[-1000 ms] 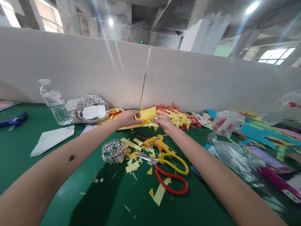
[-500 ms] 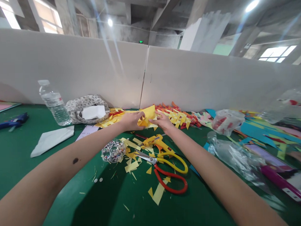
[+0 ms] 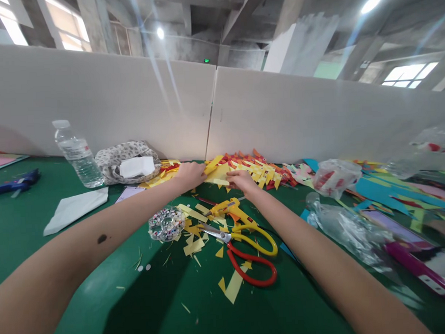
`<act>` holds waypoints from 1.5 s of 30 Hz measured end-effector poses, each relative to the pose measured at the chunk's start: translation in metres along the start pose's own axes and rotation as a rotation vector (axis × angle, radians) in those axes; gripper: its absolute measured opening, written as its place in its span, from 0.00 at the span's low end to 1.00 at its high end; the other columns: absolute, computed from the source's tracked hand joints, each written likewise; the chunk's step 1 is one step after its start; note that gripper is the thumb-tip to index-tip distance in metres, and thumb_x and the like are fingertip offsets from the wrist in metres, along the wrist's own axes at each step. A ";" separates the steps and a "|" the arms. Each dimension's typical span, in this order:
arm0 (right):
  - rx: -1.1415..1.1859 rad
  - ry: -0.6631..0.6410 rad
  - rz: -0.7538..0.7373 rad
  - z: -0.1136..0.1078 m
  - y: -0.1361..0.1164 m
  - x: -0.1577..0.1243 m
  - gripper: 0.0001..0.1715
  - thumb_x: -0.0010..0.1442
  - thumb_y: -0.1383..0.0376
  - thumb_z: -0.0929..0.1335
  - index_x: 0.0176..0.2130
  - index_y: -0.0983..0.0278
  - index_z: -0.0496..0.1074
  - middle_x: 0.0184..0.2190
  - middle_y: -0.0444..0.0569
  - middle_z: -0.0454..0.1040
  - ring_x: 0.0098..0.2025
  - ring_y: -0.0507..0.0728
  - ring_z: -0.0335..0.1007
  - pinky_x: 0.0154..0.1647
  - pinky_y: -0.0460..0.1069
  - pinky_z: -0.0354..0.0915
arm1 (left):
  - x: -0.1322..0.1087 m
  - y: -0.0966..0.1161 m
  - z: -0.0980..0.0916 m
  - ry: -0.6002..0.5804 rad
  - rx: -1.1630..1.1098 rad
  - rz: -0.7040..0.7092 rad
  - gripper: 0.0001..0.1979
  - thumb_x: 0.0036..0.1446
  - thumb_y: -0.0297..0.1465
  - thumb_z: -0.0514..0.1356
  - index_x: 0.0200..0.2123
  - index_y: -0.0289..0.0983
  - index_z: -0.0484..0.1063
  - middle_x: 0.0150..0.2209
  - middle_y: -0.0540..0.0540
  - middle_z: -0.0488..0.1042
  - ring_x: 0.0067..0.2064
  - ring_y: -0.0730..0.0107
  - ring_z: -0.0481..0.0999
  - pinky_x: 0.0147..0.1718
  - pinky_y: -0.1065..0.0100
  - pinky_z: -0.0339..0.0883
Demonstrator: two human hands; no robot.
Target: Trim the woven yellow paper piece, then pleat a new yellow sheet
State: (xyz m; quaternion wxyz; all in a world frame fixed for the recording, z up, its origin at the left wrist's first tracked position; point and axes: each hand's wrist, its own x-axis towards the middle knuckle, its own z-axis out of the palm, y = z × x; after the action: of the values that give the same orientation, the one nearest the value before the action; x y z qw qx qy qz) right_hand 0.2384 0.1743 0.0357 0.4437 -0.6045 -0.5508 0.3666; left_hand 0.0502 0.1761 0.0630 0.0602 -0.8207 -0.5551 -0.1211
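Note:
At the back of the green table, both arms reach toward a sheet of yellow paper [image 3: 218, 174]. My left hand [image 3: 191, 175] is closed on its left side, where a darker yellow edge sticks up; its fingertips are partly hidden. With thumb and fingers together, my right hand [image 3: 242, 180] pinches the paper's right side. Behind and right of it lies a pile of fringed yellow and red paper pieces [image 3: 266, 173]. Nearer to me are a yellow glue gun [image 3: 235, 211] and open scissors [image 3: 228, 237] with one yellow and one red handle, among yellow paper scraps [image 3: 193, 246].
At left stand a water bottle [image 3: 79, 155], a patterned pouch [image 3: 105, 164] and a folded tissue [image 3: 76, 208]. A clear round case [image 3: 155, 225] of small beads lies centre-left. Plastic bags [image 3: 348, 226] and coloured paper strips [image 3: 382, 193] cover the right. A white partition [image 3: 140, 101] closes off the back.
The yellow paper, upright and curled before, now lies lower and flatter. My left hand has turned knuckles-up and shifted slightly left; my right hand has moved little.

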 end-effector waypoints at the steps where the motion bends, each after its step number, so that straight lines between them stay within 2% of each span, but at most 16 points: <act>1: -0.058 0.005 -0.016 -0.001 0.000 -0.001 0.12 0.45 0.72 0.69 0.35 0.68 0.73 0.18 0.45 0.70 0.21 0.53 0.70 0.26 0.51 0.71 | -0.001 -0.004 -0.001 0.004 -0.004 -0.014 0.15 0.55 0.38 0.50 0.37 0.35 0.71 0.35 0.39 0.75 0.38 0.55 0.74 0.34 0.64 0.62; 5: -0.322 0.049 -0.154 -0.002 -0.006 -0.007 0.12 0.42 0.73 0.69 0.32 0.66 0.75 0.21 0.48 0.72 0.28 0.59 0.72 0.33 0.55 0.69 | -0.009 -0.016 -0.003 0.020 -0.042 -0.045 0.16 0.56 0.39 0.48 0.36 0.36 0.71 0.35 0.39 0.75 0.38 0.56 0.74 0.33 0.64 0.63; 8: -0.499 0.101 -0.336 0.005 -0.020 -0.013 0.14 0.43 0.72 0.68 0.34 0.63 0.75 0.37 0.54 0.74 0.45 0.65 0.67 0.44 0.58 0.64 | -0.017 -0.020 -0.002 0.024 -0.099 -0.048 0.16 0.57 0.40 0.48 0.36 0.37 0.70 0.35 0.41 0.75 0.37 0.58 0.74 0.32 0.65 0.63; 10: -0.586 0.077 -0.466 0.012 -0.030 -0.016 0.14 0.47 0.70 0.66 0.36 0.62 0.75 0.45 0.53 0.71 0.52 0.64 0.61 0.48 0.56 0.60 | -0.023 -0.021 0.000 0.028 -0.151 -0.048 0.14 0.57 0.39 0.48 0.36 0.37 0.69 0.35 0.42 0.75 0.37 0.60 0.74 0.32 0.67 0.63; 12: -0.663 -0.022 -0.563 0.022 -0.036 -0.018 0.10 0.50 0.68 0.65 0.33 0.61 0.76 0.41 0.50 0.74 0.48 0.61 0.65 0.46 0.53 0.61 | -0.028 -0.023 0.003 0.037 -0.213 -0.055 0.13 0.57 0.38 0.48 0.36 0.37 0.68 0.35 0.42 0.76 0.37 0.59 0.74 0.33 0.67 0.63; 15: -0.765 -0.200 -0.633 0.034 -0.039 -0.019 0.08 0.52 0.62 0.67 0.26 0.59 0.76 0.28 0.45 0.76 0.35 0.57 0.70 0.36 0.48 0.62 | -0.033 -0.029 0.007 0.062 -0.328 -0.092 0.11 0.58 0.36 0.49 0.35 0.37 0.66 0.34 0.41 0.75 0.39 0.59 0.74 0.34 0.66 0.63; 20: -0.829 -0.284 -0.732 0.037 -0.043 -0.015 0.10 0.50 0.58 0.69 0.33 0.59 0.76 0.32 0.46 0.77 0.36 0.57 0.71 0.36 0.48 0.62 | -0.030 -0.045 0.012 0.119 -0.591 -0.199 0.08 0.58 0.35 0.50 0.32 0.37 0.64 0.30 0.44 0.73 0.34 0.63 0.74 0.32 0.68 0.64; 22: -0.806 -0.214 -0.767 0.035 -0.047 -0.011 0.12 0.55 0.61 0.66 0.39 0.60 0.73 0.39 0.49 0.75 0.42 0.58 0.69 0.42 0.51 0.62 | -0.027 -0.052 0.012 0.142 -0.721 -0.245 0.08 0.57 0.35 0.51 0.33 0.37 0.63 0.29 0.46 0.73 0.31 0.67 0.73 0.29 0.70 0.65; 25: -0.608 0.134 -0.844 0.036 -0.053 -0.006 0.18 0.57 0.64 0.63 0.49 0.64 0.65 0.48 0.56 0.67 0.49 0.60 0.64 0.49 0.55 0.60 | -0.023 -0.066 0.009 0.179 -0.924 -0.342 0.08 0.57 0.36 0.51 0.34 0.38 0.62 0.28 0.47 0.71 0.28 0.70 0.72 0.24 0.73 0.65; 27: -0.439 0.305 -0.846 0.042 -0.055 -0.003 0.18 0.57 0.66 0.63 0.48 0.65 0.62 0.46 0.57 0.67 0.45 0.59 0.66 0.46 0.55 0.62 | -0.022 -0.077 0.006 0.207 -1.054 -0.417 0.07 0.57 0.35 0.49 0.34 0.37 0.61 0.27 0.49 0.68 0.26 0.72 0.70 0.22 0.73 0.65; 28: -0.398 0.291 -0.824 0.046 -0.055 -0.001 0.17 0.56 0.66 0.63 0.47 0.65 0.63 0.43 0.56 0.68 0.43 0.58 0.67 0.45 0.54 0.64 | -0.022 -0.082 0.005 0.216 -1.116 -0.447 0.07 0.58 0.34 0.48 0.33 0.38 0.61 0.26 0.50 0.67 0.24 0.73 0.69 0.21 0.73 0.65; 32: -0.466 -0.027 -0.726 0.067 -0.053 0.004 0.21 0.51 0.71 0.65 0.47 0.65 0.64 0.40 0.53 0.71 0.42 0.58 0.69 0.45 0.54 0.65 | -0.024 -0.103 0.000 0.215 -1.331 -0.515 0.05 0.55 0.32 0.49 0.31 0.37 0.61 0.21 0.53 0.64 0.19 0.75 0.66 0.19 0.73 0.64; 36: -0.508 -0.144 -0.694 0.091 -0.048 0.008 0.30 0.49 0.71 0.67 0.52 0.66 0.62 0.47 0.57 0.69 0.46 0.61 0.67 0.48 0.58 0.63 | -0.027 -0.117 -0.002 0.198 -1.470 -0.553 0.03 0.52 0.30 0.52 0.28 0.37 0.62 0.19 0.52 0.65 0.18 0.75 0.67 0.19 0.72 0.64; 39: -0.527 -0.265 -0.693 0.108 -0.044 0.007 0.31 0.48 0.68 0.68 0.53 0.67 0.63 0.49 0.58 0.69 0.43 0.61 0.70 0.44 0.56 0.66 | -0.028 -0.124 -0.002 0.208 -1.517 -0.587 0.02 0.51 0.28 0.52 0.27 0.37 0.62 0.18 0.53 0.65 0.18 0.75 0.67 0.20 0.73 0.64; 43: -0.520 -0.410 -0.734 0.127 -0.043 0.001 0.28 0.49 0.67 0.69 0.51 0.63 0.67 0.45 0.53 0.72 0.35 0.55 0.72 0.37 0.51 0.69 | -0.028 -0.135 0.000 0.229 -1.516 -0.599 0.02 0.51 0.27 0.52 0.28 0.37 0.63 0.19 0.51 0.67 0.19 0.76 0.69 0.21 0.74 0.65; 45: -0.503 -0.404 -0.776 0.131 -0.049 -0.002 0.25 0.51 0.68 0.67 0.50 0.61 0.67 0.45 0.51 0.72 0.38 0.55 0.71 0.40 0.52 0.67 | -0.030 -0.139 0.000 0.227 -1.499 -0.577 0.01 0.51 0.27 0.53 0.29 0.37 0.64 0.20 0.50 0.69 0.20 0.75 0.70 0.21 0.74 0.65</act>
State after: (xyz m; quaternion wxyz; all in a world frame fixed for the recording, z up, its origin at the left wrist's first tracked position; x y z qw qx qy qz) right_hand 0.0995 0.1893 0.0371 0.2724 -0.3605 -0.8810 0.1402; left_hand -0.0887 0.2016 0.0499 -0.4833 -0.4503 -0.5066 -0.5541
